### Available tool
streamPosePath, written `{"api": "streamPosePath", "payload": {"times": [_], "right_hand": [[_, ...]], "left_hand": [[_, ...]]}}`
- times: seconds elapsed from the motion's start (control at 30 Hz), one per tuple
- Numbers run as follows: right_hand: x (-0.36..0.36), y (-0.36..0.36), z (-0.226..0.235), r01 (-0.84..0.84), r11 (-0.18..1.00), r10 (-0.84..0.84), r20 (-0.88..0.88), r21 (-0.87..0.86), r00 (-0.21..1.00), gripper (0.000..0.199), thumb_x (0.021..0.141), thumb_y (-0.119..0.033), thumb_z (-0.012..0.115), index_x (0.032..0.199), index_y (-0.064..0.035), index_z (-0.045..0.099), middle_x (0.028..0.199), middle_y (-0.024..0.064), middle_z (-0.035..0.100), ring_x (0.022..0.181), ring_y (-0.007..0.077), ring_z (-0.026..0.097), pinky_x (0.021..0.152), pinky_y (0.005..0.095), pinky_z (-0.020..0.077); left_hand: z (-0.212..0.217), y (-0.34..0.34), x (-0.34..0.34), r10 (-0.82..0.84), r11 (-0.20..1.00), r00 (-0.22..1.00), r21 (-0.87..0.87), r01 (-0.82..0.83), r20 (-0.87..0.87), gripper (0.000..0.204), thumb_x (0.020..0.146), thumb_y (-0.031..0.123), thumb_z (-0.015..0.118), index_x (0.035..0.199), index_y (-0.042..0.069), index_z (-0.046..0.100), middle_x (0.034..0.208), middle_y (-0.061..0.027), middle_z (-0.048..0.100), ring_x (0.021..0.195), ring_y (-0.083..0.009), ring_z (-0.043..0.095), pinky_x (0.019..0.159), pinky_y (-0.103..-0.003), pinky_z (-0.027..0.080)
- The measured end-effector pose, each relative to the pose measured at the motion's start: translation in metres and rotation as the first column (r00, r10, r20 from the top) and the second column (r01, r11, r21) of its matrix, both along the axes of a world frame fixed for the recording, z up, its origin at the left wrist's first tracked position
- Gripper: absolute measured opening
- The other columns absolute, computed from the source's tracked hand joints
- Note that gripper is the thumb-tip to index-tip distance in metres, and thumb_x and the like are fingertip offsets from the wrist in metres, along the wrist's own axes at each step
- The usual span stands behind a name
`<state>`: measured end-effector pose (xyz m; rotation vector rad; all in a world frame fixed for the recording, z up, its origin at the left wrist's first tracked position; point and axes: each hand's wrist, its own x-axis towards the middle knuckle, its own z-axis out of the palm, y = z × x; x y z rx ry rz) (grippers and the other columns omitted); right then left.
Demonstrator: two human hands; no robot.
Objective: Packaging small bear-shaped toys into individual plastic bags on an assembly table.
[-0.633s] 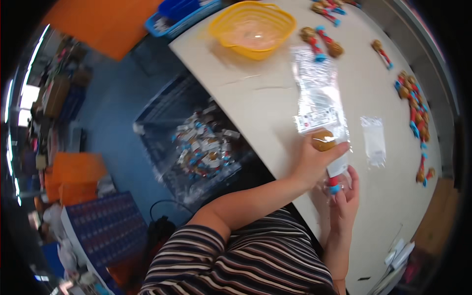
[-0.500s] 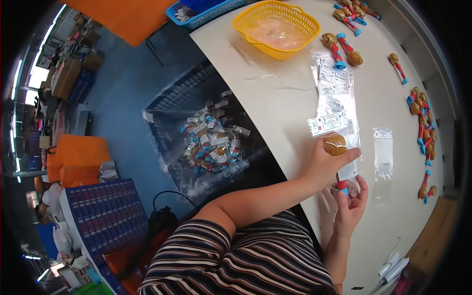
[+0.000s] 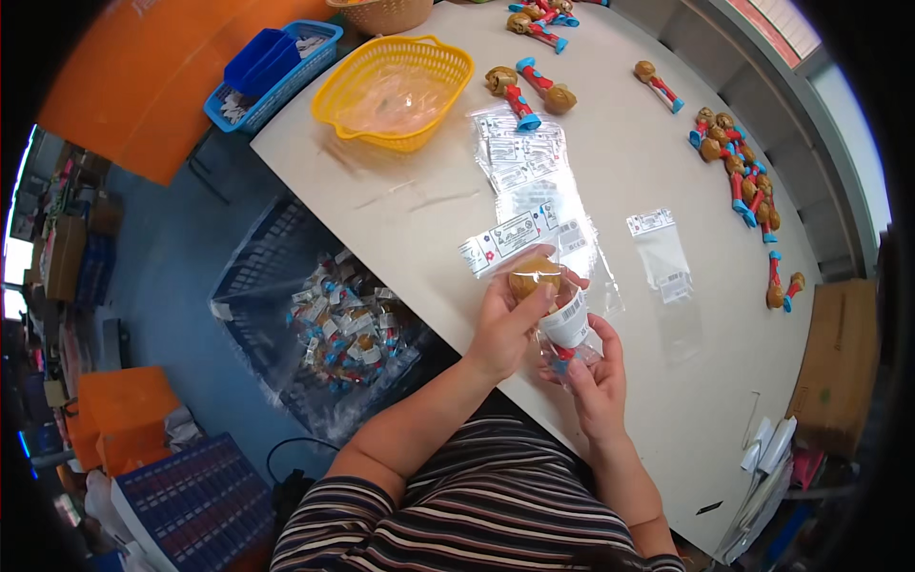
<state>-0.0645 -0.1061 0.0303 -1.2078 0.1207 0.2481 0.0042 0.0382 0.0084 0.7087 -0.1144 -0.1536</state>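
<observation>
Between my two hands is a toy with a round gold head (image 3: 534,276) and a red and blue handle, shaped like a rattle. It lies in a clear plastic bag with a printed white header (image 3: 515,236), and a white label (image 3: 568,322) covers part of its handle. My left hand (image 3: 505,329) is closed round the gold head, thumb on top. Closer to me, my right hand (image 3: 602,381) grips the handle end through crinkled film. The fingers under the bag are partly hidden.
Overlapping flat bags (image 3: 526,153) lie beyond my hands, and a separate bag (image 3: 660,257) lies to the right. Loose toys (image 3: 739,181) line the table's right side. A yellow basket (image 3: 438,105) stands at far left. On the floor, a dark blue crate (image 3: 250,310) holds bagged toys.
My view has turned, so the table sits further left in it. The bag's white label now lies over the toy's handle between my hands. Both hands keep their hold.
</observation>
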Motion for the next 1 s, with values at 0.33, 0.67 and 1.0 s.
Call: {"api": "streamPosePath", "payload": {"times": [0.33,0.67,1.0], "right_hand": [[0.006,-0.005,-0.007,-0.028,0.970,0.070,0.166,-0.240,0.984,0.060,0.094,-0.002,0.056,0.147,-0.0054,0.028,0.127,0.0169,0.058,0.101,0.0212,0.063,0.088,0.0341,0.0539],[0.013,-0.045,-0.006,0.125,0.942,-0.142,-0.031,-0.311,0.989,0.024,0.095,-0.010,0.061,0.117,0.0014,0.058,0.106,0.0105,0.068,0.094,0.0164,0.065,0.082,0.0288,0.0536],[0.018,-0.059,-0.001,0.197,0.851,-0.202,0.043,-0.487,0.979,0.032,0.094,-0.011,0.061,0.124,-0.0005,0.058,0.123,0.0066,0.061,0.107,0.0132,0.058,0.085,0.0284,0.0500]], "left_hand": [[-0.025,0.141,-0.028,0.149,0.949,0.989,-0.282,-0.139,0.016,0.065,0.088,0.031,0.060,0.141,0.001,0.037,0.140,-0.0233,0.043,0.134,-0.0447,0.038,0.112,-0.054,0.033],[-0.163,0.274,-0.094,0.886,0.461,0.210,0.743,-0.485,-0.413,0.030,0.093,0.024,0.068,0.112,0.005,0.057,0.105,-0.0089,0.062,0.097,-0.0155,0.060,0.087,-0.029,0.048],[0.013,0.013,0.018,-0.175,0.248,0.783,0.797,-0.551,0.596,0.045,0.071,0.019,0.084,0.107,0.003,0.062,0.115,-0.0175,0.060,0.115,-0.0352,0.055,0.098,-0.041,0.045]]}}
